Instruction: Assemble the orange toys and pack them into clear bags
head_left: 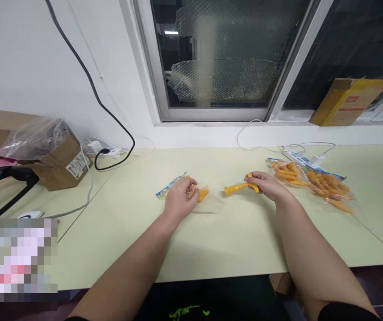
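Note:
My left hand [182,195] is closed on a clear plastic bag [211,205] that lies on the pale table. An orange piece [203,194] shows in the bag beside my fingers, and a colourful header strip [171,185] sticks out on the left. To the right, my right hand [265,184] grips an orange plastic toy part [235,189] just above the table. Its ribbed shaft and wider end point left, toward the bag, without touching it. My fingers hide part of its right end.
Two bags of orange pieces [288,173] [330,185] lie right of my right hand. Behind them is a power strip [298,157]. An open cardboard box [60,165] and another power strip [113,153] are at left. A flat carton [352,104] leans on the window.

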The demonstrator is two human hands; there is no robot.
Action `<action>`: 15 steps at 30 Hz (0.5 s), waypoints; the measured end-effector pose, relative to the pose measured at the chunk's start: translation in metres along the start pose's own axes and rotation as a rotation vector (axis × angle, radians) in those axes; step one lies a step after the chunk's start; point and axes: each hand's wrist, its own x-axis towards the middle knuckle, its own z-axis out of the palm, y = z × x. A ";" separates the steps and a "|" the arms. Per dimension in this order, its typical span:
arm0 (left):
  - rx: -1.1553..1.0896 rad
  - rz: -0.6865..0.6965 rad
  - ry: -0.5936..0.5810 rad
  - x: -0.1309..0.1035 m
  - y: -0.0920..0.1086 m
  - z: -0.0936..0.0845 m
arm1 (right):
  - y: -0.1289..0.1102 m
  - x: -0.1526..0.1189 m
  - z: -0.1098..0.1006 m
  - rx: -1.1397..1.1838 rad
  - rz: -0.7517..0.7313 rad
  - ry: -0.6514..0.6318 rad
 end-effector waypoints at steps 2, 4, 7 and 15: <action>-0.009 -0.001 -0.003 -0.001 0.002 0.002 | -0.010 -0.009 0.008 0.110 -0.019 -0.083; -0.025 0.011 -0.012 -0.002 0.004 0.004 | -0.018 -0.017 0.022 0.155 -0.033 -0.173; -0.060 0.019 -0.012 -0.003 0.005 0.005 | -0.023 -0.021 0.048 0.150 -0.095 -0.290; -0.110 -0.007 0.082 0.002 -0.003 0.006 | -0.019 -0.027 0.075 0.060 0.006 -0.597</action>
